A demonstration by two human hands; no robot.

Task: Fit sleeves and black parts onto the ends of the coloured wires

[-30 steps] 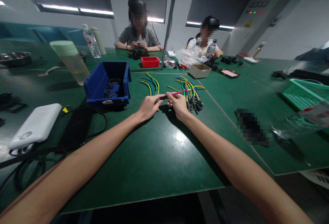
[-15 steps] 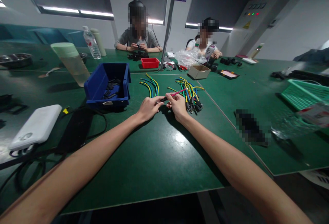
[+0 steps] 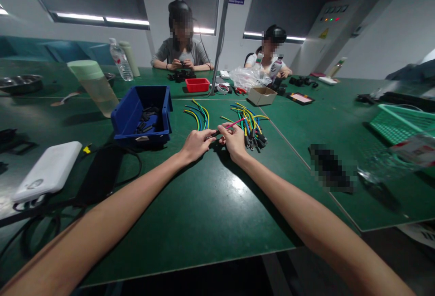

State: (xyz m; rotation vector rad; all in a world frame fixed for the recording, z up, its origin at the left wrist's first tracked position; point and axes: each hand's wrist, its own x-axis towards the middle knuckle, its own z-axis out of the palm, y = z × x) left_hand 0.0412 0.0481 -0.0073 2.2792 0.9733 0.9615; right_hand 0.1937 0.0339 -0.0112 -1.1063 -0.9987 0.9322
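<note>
Between my hands is a pinkish-red wire (image 3: 235,123) with a black sleeve-like piece (image 3: 215,133) at its left end. My left hand (image 3: 197,144) pinches the black end, while my right hand (image 3: 234,140) grips the wire close by, its free end pointing up and right. Fingers hide where the two parts meet. Just beyond my right hand lies a pile of yellow, green and blue wires (image 3: 249,117) with black sleeves (image 3: 257,140) on their near ends. Several yellow, green and blue wires (image 3: 204,114) lie beyond my left hand.
A blue bin (image 3: 142,139) with black sleeves stands left, near a bottle (image 3: 91,85) and a white power bank (image 3: 49,171). Ahead are a red tray (image 3: 197,85), a pole (image 3: 221,37) and a small box (image 3: 261,96). A green basket (image 3: 404,123) sits right. Two people sit opposite.
The view has shifted very slightly. Both hands keep the same hold on the wire and its black piece, with no other clear movement.
</note>
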